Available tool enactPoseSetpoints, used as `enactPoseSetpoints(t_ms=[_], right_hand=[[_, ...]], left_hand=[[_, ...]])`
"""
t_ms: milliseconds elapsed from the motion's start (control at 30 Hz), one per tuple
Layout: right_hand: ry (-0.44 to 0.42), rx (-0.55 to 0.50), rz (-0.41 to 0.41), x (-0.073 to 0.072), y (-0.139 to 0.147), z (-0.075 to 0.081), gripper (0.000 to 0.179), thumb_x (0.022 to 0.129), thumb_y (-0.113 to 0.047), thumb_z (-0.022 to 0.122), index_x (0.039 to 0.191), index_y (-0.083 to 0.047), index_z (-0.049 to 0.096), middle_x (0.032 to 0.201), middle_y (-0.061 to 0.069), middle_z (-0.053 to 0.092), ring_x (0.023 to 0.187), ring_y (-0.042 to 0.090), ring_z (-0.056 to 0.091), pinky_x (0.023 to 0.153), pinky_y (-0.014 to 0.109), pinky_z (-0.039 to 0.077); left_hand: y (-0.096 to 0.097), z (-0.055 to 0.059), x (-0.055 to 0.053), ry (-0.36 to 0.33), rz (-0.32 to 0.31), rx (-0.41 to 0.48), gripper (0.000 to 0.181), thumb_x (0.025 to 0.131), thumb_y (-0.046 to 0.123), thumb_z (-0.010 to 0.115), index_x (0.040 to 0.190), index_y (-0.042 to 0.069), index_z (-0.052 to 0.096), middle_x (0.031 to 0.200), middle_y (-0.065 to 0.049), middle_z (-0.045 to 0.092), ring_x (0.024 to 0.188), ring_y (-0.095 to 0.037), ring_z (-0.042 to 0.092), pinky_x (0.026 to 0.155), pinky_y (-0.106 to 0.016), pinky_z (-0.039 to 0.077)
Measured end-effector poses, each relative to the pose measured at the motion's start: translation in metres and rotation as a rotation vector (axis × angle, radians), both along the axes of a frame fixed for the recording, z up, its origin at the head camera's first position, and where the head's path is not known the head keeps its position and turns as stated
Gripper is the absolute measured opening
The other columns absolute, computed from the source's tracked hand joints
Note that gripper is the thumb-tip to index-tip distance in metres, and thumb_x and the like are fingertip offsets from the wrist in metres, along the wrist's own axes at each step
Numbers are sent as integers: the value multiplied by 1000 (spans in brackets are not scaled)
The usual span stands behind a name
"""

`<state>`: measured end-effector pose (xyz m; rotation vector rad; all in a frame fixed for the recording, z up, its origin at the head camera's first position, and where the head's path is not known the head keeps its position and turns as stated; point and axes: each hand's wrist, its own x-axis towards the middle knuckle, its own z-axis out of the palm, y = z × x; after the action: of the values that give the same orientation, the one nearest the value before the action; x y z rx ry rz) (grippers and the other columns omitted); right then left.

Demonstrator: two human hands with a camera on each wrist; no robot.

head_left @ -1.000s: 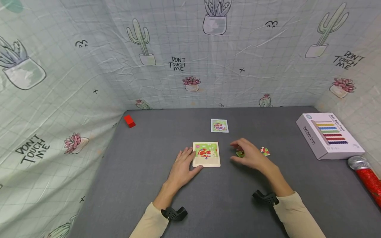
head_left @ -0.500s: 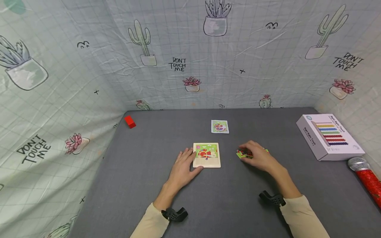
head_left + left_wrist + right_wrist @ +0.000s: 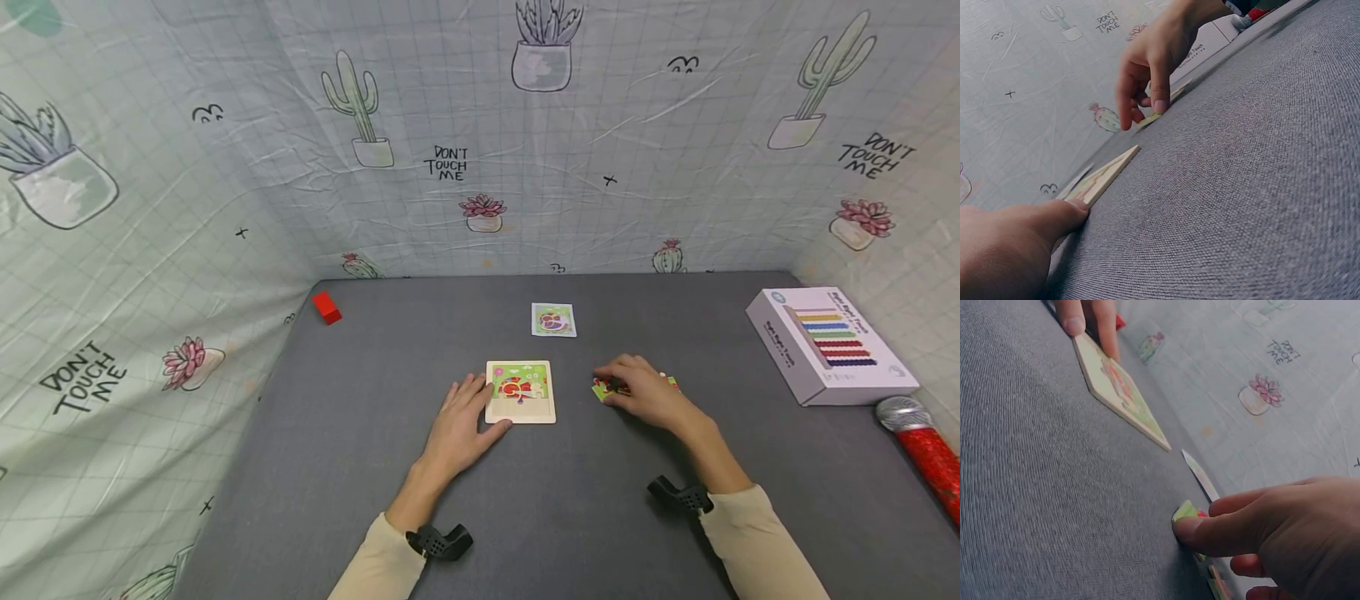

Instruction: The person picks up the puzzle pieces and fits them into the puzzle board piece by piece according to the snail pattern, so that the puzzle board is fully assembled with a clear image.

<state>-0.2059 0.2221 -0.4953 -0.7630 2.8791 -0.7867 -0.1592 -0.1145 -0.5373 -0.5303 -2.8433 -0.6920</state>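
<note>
A square wooden puzzle board (image 3: 521, 412) lies on the grey table, its upper part filled with green and red picture pieces and its lower strip bare wood. My left hand (image 3: 459, 421) rests at its left side, fingers fairly straight, index finger at the left edge and thumb at the lower edge. To the right, my right hand (image 3: 648, 392) pinches a green and red puzzle piece (image 3: 1182, 511) between thumb and fingers, close over the tabletop. Other puzzle pieces (image 3: 671, 381) lie partly hidden behind that hand.
Beyond the board lies a small picture card (image 3: 553, 320). A red block (image 3: 327, 307) sits at the far left corner. On the right stand a white box (image 3: 832, 346) and a red microphone (image 3: 926, 454). A patterned curtain (image 3: 562, 225) borders the table's back.
My right hand first moved right over the pieces and closed its thumb and fingers on a puzzle piece, then shifted slightly back left. My left hand stayed at the board.
</note>
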Motion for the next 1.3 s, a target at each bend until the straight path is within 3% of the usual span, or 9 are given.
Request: enactPoseSetpoints(t_ms=[200, 567, 833, 1300], right_hand=[[6, -5, -20, -1, -5, -2, 41, 86, -13, 78, 124, -3, 69, 108, 9, 61, 99, 25, 52, 83, 42, 46], [44, -21, -36, 0, -8, -1, 28, 89, -9, 74, 116, -7, 71, 109, 9, 73, 98, 26, 63, 86, 51, 51], [33, -90, -51, 1, -18, 9, 19, 91, -9, 72, 110, -6, 73, 95, 2, 72, 81, 12, 61, 72, 35, 54], [-13, -142, -49, -6, -58, 19, 12, 92, -18, 73, 101, -10, 72, 86, -3, 71, 76, 7, 61, 70, 29, 53]], left_hand=[[0, 0, 0, -1, 2, 1, 69, 90, 49, 69, 142, 5, 56, 152, -15, 51, 146, -32, 41, 124, -50, 28], [0, 0, 1, -10, 7, -9, 72, 91, 50, 68, 143, 4, 54, 151, -14, 51, 147, -31, 41, 125, -48, 28], [1, 1, 1, -9, 11, -18, 73, 91, 50, 68, 144, 2, 53, 151, -14, 51, 147, -31, 41, 124, -49, 29], [1, 2, 1, -11, 12, -15, 72, 91, 50, 68, 144, 2, 53, 151, -14, 51, 147, -31, 41, 125, -48, 29]])
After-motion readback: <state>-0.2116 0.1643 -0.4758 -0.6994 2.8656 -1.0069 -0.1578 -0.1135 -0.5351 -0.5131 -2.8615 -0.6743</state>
